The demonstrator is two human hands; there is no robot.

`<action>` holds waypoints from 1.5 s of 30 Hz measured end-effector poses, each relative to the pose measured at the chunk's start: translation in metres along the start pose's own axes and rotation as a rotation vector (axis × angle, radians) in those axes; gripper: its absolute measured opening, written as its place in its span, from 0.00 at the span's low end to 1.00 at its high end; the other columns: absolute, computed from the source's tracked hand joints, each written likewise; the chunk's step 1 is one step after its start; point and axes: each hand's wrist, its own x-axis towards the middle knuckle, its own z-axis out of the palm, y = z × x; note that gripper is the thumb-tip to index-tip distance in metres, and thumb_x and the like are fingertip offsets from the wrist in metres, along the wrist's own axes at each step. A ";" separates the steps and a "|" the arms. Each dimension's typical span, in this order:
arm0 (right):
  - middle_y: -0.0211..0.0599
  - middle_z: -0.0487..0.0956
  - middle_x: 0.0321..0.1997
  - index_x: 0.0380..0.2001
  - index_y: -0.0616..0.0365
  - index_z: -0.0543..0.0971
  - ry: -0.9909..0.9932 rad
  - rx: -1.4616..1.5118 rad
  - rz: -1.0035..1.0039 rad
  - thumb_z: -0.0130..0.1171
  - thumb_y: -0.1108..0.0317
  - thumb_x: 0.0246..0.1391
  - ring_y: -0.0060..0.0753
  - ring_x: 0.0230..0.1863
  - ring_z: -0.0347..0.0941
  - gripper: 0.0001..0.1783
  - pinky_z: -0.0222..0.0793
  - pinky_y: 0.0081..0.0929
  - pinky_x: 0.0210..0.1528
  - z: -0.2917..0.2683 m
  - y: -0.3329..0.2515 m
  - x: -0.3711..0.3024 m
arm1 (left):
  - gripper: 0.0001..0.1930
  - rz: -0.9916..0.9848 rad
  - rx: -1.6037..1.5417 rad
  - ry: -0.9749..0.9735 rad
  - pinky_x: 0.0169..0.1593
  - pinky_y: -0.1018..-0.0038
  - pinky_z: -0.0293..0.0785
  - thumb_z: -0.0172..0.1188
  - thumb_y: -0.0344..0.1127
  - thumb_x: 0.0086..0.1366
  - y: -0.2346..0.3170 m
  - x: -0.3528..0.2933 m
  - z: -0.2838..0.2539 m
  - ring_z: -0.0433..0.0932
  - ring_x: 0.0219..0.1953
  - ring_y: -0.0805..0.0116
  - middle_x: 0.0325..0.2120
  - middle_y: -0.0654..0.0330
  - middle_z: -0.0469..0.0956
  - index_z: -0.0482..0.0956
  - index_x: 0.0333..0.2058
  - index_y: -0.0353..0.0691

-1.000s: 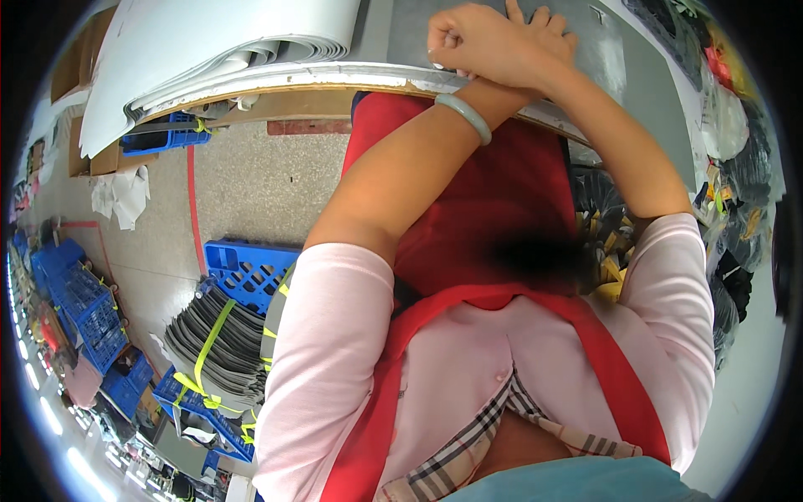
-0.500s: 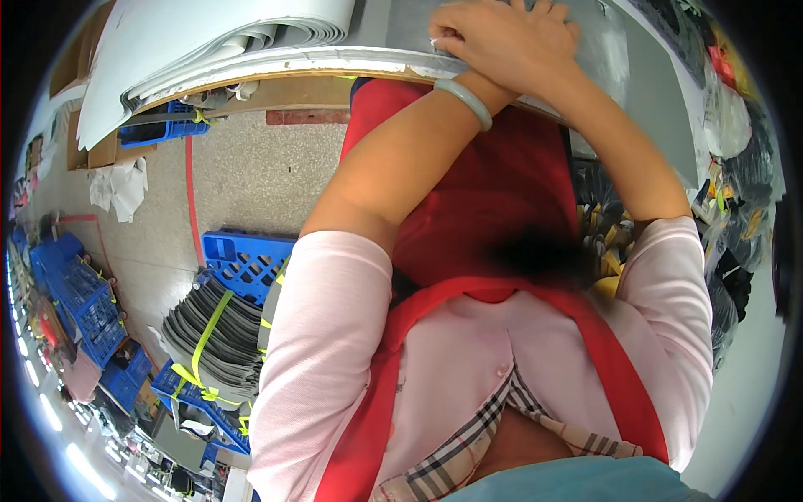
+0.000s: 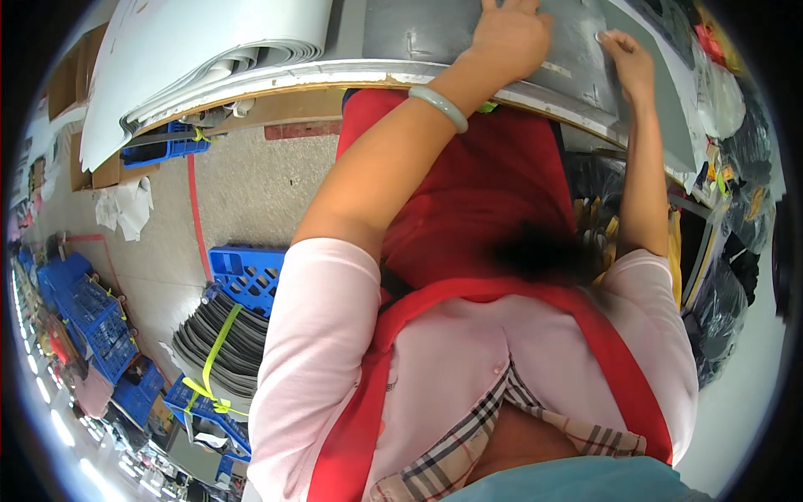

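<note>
My left hand (image 3: 512,42), a pale bangle on its wrist, lies on a dark grey sheet (image 3: 435,38) at the table's front edge. Its fingers are spread, their tips partly beyond the upper rim. To its right, my right hand (image 3: 629,65) is closed in a pinch over the same sheet's right end. A small whitish piece (image 3: 600,37) shows at those fingertips, too small to name surely. Thin white corner-like marks are visible on the dark sheet. A lighter grey sheet (image 3: 661,109) reaches out from under its right side.
Left on the table lies a folded stack of large white sheets (image 3: 209,42). Below left, a blue crate (image 3: 247,268) stands beside a strapped bundle of dark sheets (image 3: 213,343). Plastic-wrapped bundles (image 3: 723,326) crowd the right side.
My right hand has gone from across my left wrist to the sheet's right end, uncrossing my arms. My left hand has shifted slightly left.
</note>
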 end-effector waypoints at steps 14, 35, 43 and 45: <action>0.27 0.81 0.43 0.49 0.55 0.78 -0.144 0.747 0.109 0.64 0.62 0.65 0.22 0.43 0.78 0.14 0.76 0.25 0.47 0.029 -0.062 -0.029 | 0.12 0.309 -0.415 0.102 0.54 0.58 0.73 0.64 0.33 0.61 0.053 -0.051 -0.065 0.78 0.49 0.49 0.42 0.54 0.81 0.82 0.44 0.41; 0.30 0.83 0.38 0.44 0.55 0.80 -0.186 0.997 0.098 0.63 0.67 0.65 0.23 0.37 0.80 0.07 0.78 0.23 0.42 0.043 -0.037 -0.021 | 0.16 0.123 -0.099 -0.316 0.45 0.65 0.80 0.73 0.41 0.60 -0.051 -0.056 -0.128 0.84 0.38 0.52 0.43 0.54 0.83 0.87 0.40 0.34; 0.29 0.82 0.37 0.43 0.56 0.79 -0.156 0.994 0.118 0.63 0.67 0.65 0.22 0.36 0.79 0.07 0.78 0.22 0.41 0.043 -0.044 -0.026 | 0.16 0.197 -0.054 -0.328 0.46 0.64 0.81 0.71 0.40 0.63 -0.051 -0.057 -0.132 0.84 0.39 0.50 0.43 0.53 0.83 0.87 0.41 0.33; 0.29 0.82 0.37 0.43 0.57 0.79 -0.162 0.985 0.113 0.63 0.67 0.65 0.22 0.36 0.79 0.08 0.78 0.22 0.41 0.043 -0.046 -0.027 | 0.16 0.188 -0.048 -0.339 0.46 0.64 0.81 0.70 0.41 0.63 -0.051 -0.057 -0.131 0.84 0.39 0.50 0.43 0.53 0.83 0.87 0.41 0.33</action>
